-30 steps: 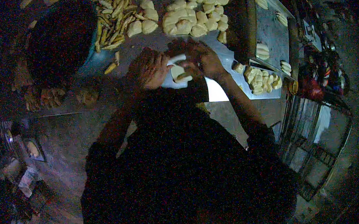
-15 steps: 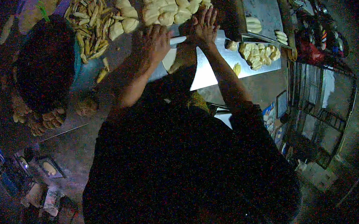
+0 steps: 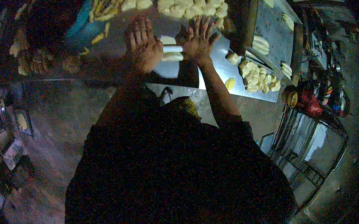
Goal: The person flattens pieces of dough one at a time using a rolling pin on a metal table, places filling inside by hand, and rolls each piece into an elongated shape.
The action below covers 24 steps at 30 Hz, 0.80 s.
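Both my hands lie flat over a white rolling pin (image 3: 172, 49) on the metal worktop. My left hand (image 3: 144, 49) covers its left end, fingers stretched forward. Over the right end lies my right hand (image 3: 199, 40), its fingers spread. Only the pin's middle shows between them. Pale flattened dough (image 3: 171, 56) shows on the near side of the pin, and another pale piece (image 3: 167, 40) on the far side. Just beyond my hands sits a large group of dough lumps (image 3: 195, 4).
More dough pieces (image 3: 257, 77) lie right of my right forearm, near the worktop's edge. A metal tray (image 3: 276, 33) with long dough rolls stands to the right. Yellowish strips (image 3: 108, 3) are heaped at the far left. Brown lumps (image 3: 40, 62) lie at the left.
The view has shifted, so the worktop sits differently in it. My left hand now lies flatter with its fingers straight. Dough shows on both sides of the pin.
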Available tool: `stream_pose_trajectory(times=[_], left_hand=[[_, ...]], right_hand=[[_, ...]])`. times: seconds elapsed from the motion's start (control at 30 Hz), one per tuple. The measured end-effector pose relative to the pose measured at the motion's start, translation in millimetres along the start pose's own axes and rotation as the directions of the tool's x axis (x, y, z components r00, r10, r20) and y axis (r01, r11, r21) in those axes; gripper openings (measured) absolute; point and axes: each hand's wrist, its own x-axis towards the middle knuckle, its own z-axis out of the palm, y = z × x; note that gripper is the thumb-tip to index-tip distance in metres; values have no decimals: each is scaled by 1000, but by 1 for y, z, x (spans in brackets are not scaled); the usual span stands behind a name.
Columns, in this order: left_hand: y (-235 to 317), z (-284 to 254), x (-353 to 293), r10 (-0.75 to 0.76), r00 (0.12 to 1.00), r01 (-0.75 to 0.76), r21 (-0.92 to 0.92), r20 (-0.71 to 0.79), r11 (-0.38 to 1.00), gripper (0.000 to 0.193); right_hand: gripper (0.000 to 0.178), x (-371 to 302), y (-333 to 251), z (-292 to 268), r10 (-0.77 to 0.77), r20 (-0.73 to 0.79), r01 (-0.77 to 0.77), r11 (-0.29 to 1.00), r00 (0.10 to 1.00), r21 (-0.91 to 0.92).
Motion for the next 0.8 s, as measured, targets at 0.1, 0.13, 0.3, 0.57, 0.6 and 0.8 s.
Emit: stream_pose_trajectory(times=[0.1,0.13,0.3,0.57,0.6,0.8], left_hand=[[9,-10,-59,-45,999,45,2,-21,999,64],[8,-12,-71,-35,996,35,0,-81,999,63],[6,-14,-117,23,1000,-22,25,-7,999,59],[-8,-13,-78,340,934,-317,-185,112,930,42],[-11,-14,-67,398,916,-391,-120,49,913,40],[8,3,41,-127,979,159,-198,162,967,37]], right_hand=[[74,-40,3,-28,-52,73,45,994,996,100],[79,-44,1,-33,-67,86,68,998,994,-7],[64,-81,-6,-58,-36,94,15,977,995,213],[66,-70,18,-64,-207,136,-8,521,969,854],[64,-59,21,-60,-315,13,205,647,949,734],[66,30,3,-27,-9,-55,18,989,998,149]])
